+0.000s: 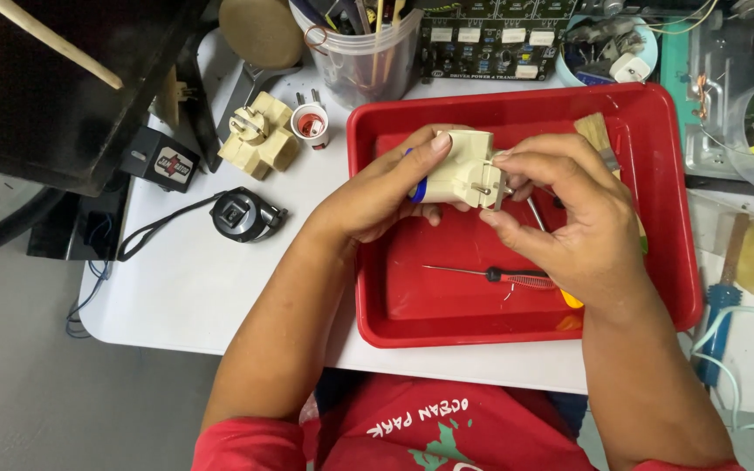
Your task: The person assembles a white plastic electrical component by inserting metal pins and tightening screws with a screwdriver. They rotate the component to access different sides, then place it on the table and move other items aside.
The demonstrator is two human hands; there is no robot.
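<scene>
My left hand [375, 194] grips a cream plug adapter [462, 167] with a blue band, held above a red plastic tray [656, 113]. My right hand [569, 218] pinches the adapter's pin end with thumb and forefinger and also holds a metal-shafted tool [536, 212], its tip hidden behind the fingers. A thin screwdriver with a red handle [499, 276] lies on the tray floor below my hands. A paintbrush [597, 135] rests in the tray beyond my right hand.
On the white table to the left lie another cream adapter [259, 135], a white and red lamp socket plug [311, 122] and a black round device with a cord [242, 214]. A clear cup of tools [368, 52] and a circuit board [490, 39] stand behind the tray.
</scene>
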